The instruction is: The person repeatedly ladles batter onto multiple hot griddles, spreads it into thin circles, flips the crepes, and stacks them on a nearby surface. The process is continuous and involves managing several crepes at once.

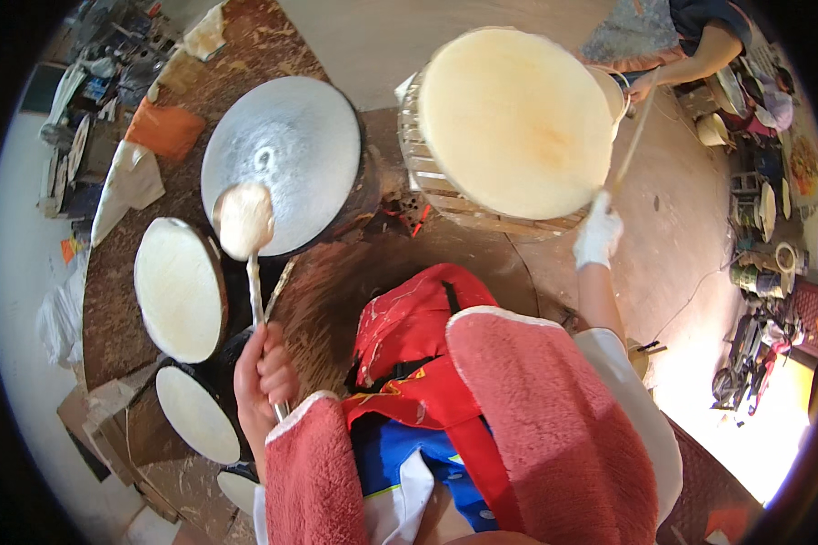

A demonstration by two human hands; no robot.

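Observation:
My left hand (pixel 265 371) is closed around the handle of a ladle (pixel 255 289). Its bowl carries thick, pale batter (pixel 246 221) and hangs above the near-left edge of a round grey griddle (pixel 291 163), which has a small ring-shaped mark in its middle. My right hand (pixel 599 232), in a white glove, closes around a long thin stick (pixel 634 145) slanting up and away. The hand is by the near-right edge of a wide, cream-coloured round sheet (pixel 518 123) with a light brown patch. That sheet lies on a round slatted stand (pixel 427 186).
Dark round tubs with pale tops (pixel 180 291) line the left. Orange and white cloths (pixel 165 128) lie on a brown stained surface (pixel 254 45). At the far right, a co-worker's hand (pixel 643 85) is near the stick's far end. Clutter lines both walls.

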